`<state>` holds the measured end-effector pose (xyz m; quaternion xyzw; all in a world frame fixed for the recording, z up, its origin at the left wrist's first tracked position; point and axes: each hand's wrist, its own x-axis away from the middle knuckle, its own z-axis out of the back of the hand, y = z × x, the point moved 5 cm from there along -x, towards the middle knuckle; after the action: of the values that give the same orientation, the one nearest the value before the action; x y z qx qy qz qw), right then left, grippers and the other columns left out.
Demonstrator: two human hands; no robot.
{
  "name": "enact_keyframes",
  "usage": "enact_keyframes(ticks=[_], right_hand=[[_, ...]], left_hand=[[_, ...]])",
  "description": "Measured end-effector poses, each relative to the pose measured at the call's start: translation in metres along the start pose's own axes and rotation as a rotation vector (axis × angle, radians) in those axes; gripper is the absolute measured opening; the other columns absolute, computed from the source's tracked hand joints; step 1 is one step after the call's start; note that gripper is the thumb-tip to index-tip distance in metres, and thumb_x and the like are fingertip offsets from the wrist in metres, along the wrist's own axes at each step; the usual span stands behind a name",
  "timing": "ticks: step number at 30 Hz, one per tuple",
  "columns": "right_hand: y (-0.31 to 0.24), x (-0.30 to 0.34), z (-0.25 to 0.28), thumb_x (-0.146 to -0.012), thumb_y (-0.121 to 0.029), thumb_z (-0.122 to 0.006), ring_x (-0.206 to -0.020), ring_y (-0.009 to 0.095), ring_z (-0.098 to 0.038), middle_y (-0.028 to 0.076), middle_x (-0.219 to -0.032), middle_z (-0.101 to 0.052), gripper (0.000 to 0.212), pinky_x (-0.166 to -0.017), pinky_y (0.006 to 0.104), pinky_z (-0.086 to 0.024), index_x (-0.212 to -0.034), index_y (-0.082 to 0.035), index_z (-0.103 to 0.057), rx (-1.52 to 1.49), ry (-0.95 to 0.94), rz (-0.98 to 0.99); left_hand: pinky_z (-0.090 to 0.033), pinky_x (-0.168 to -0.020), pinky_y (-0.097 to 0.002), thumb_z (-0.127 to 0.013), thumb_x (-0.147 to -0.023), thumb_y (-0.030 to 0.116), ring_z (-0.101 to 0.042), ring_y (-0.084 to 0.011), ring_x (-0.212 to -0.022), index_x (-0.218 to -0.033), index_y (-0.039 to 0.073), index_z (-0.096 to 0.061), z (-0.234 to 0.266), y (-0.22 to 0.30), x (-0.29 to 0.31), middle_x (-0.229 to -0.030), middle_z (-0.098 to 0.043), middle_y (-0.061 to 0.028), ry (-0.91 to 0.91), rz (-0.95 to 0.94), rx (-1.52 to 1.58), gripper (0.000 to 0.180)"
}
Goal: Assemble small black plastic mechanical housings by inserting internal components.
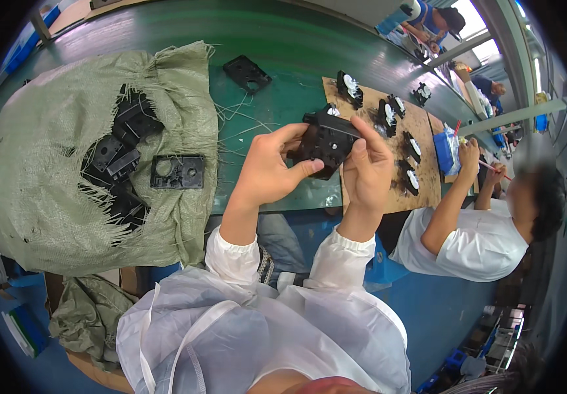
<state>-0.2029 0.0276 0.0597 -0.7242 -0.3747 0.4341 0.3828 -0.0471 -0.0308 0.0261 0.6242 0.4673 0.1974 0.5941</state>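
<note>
Between my two hands, above the green table, is a black plastic housing with small round details on the side facing me. My left hand grips its left side, thumb across the lower face. Fingers of my right hand close on its right edge, the thumb near the upper right corner. Just beyond, a brown board carries several black parts with white pieces, such as one white-and-black assembly. My hands partly hide the board's near left side.
At left a torn green woven sack spills black housings; one flat housing lies on it. Another housing rests on the green table near loose strands. A co-worker sits close at right by a blue bin.
</note>
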Motion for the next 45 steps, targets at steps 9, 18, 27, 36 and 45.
enact_keyframes(ticks=[9,18,27,36,45], right_hand=[[0.037,-0.119,-0.028,-0.097,-0.006,-0.061,-0.087,0.019,-0.064,0.015,-0.108,-0.067,0.027,-0.077,0.0271,-0.053,-0.12,0.006,-0.063,0.086,-0.06,-0.298],[0.122,-0.28,-0.004,-0.085,-0.027,-0.062,-0.098,0.039,-0.063,0.019,-0.114,-0.065,0.049,-0.088,0.0449,-0.052,-0.126,0.001,-0.059,1.232,0.085,-0.038],[0.15,-0.169,-0.086,-0.071,-0.044,-0.075,-0.1,0.042,-0.063,0.022,-0.11,-0.067,0.073,-0.086,0.0464,-0.052,-0.127,0.001,-0.058,1.705,-0.657,-0.034],[0.026,-0.115,-0.056,-0.065,-0.022,-0.083,-0.071,0.02,-0.064,0.009,-0.08,-0.066,0.06,-0.067,0.0303,-0.052,-0.116,0.001,-0.062,1.232,-0.492,-0.115],[-0.029,-0.017,0.06,-0.085,-0.024,-0.072,-0.064,0.017,-0.06,0.002,-0.07,-0.057,0.029,-0.052,0.0255,-0.049,-0.102,-0.002,-0.063,0.41,0.09,-0.289]], left_hand=[[-0.053,-0.086,-0.0303,-0.067,-0.081,-0.002,-0.066,-0.0245,-0.095,-0.124,-0.007,-0.057,0.021,0.0,-0.005,-0.104,-0.07,-0.0152,0.442,-0.162,-0.243,0.045],[-0.052,-0.082,-0.035,-0.062,-0.084,0.004,-0.064,-0.0246,-0.087,-0.101,0.0,-0.066,0.049,0.011,-0.007,-0.094,-0.069,-0.0104,0.475,-0.078,-0.38,0.018],[-0.051,-0.078,-0.0331,-0.061,-0.085,0.006,-0.064,-0.0232,-0.081,-0.1,0.0,-0.066,0.041,0.003,-0.01,-0.092,-0.069,-0.0102,0.436,-0.098,-0.698,0.017],[-0.049,-0.081,-0.0395,-0.057,-0.086,0.008,-0.063,-0.029,-0.082,-0.106,0.003,-0.065,0.034,0.0,-0.014,-0.095,-0.069,-0.0113,0.533,-0.065,-0.443,0.022],[-0.043,-0.09,-0.0439,-0.062,-0.084,0.008,-0.057,-0.0312,-0.1,-0.112,0.013,-0.069,-0.017,-0.05,-0.085,-0.108,-0.065,-0.0108,0.163,0.006,-1.229,0.029]])
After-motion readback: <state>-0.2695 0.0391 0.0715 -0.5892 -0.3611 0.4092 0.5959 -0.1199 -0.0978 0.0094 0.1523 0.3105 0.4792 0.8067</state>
